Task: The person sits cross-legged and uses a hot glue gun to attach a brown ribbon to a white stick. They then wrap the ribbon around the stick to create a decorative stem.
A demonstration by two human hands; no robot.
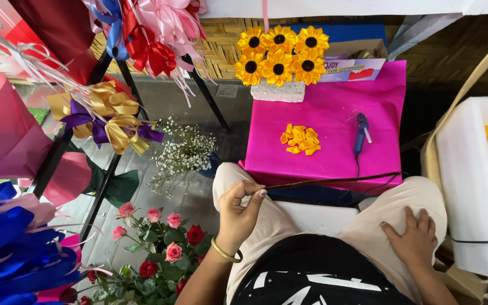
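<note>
My left hand is raised over my left thigh with its fingers curled in, pinching the near end of a thin dark wire stem between thumb and fingertips; the stem runs off to my right, level, along the near edge of the bench covered in bright pink paper. My right hand lies flat and open on my right thigh, palm down, holding nothing. On the pink bench sits a small heap of folded yellow ribbon petals, and just to its right lies a blue glue gun with its black cord trailing toward me. At the far edge, a cluster of yellow ribbon sunflowers with dark centres stands in a grey foam block.
</note>
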